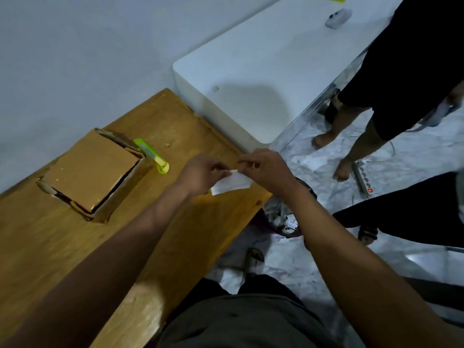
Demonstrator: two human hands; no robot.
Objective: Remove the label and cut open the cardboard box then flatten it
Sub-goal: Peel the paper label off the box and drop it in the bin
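Two hands [200, 173] [266, 169] on one label [232, 183]; one box [91, 172], one cutter [152, 155].

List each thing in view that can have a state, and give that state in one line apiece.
Box: on the wooden table, unflattened, flaps torn and partly open.
Cutter: lying on the table beside the box, unheld.
Label: off the box, held between both hands.
Left hand: fingers pinching the label.
Right hand: fingers pinching the label.
Bin: on the floor, holding scraps.
Power strip: switch lit red.
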